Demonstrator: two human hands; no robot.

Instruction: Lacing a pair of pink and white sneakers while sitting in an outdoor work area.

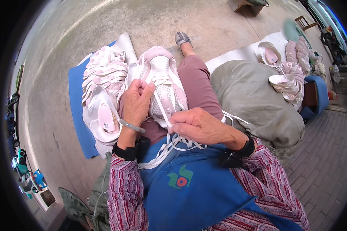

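You are lacing the pink-and-white sneaker (162, 82) on your lap at frame centre; your left hand (136, 102) clasps its side; your right hand (194, 124) pinches the white lace (162, 111); next, likely, thread the following eyelet, keeping tension.

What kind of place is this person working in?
Probably an outdoor yard used for piecework on shoes: a bare concrete floor, stacks of pink shoes on a blue mat, and a big grey sack.
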